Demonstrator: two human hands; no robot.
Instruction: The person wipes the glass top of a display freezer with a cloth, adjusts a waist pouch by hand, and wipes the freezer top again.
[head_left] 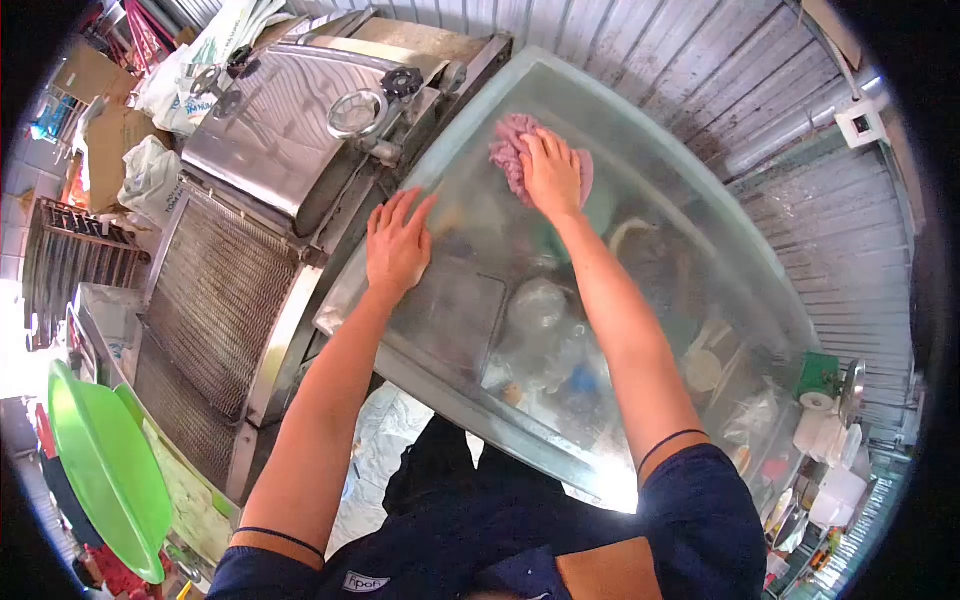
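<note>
A wide see-through glass or plastic top (450, 290) of a large case lies before me, cloudy on its surface. My right hand (553, 175) grips a crumpled pink cloth (512, 150) and presses it against the far part of this top. Nearer the left edge, my left hand (398, 245) rests on the top with its fingers spread, holding nothing. Blurred through the surface are a clear plastic bag (540, 305), a blue item (582, 380) and a round pale item (703, 370).
To the left stands a metal machine (275, 120) with handwheels and a mesh conveyor belt (215, 290). A bright green basin (105, 470) is at lower left. Corrugated metal wall (680, 70) runs behind the case. A green box (820, 375) and white containers (835, 490) stand at right.
</note>
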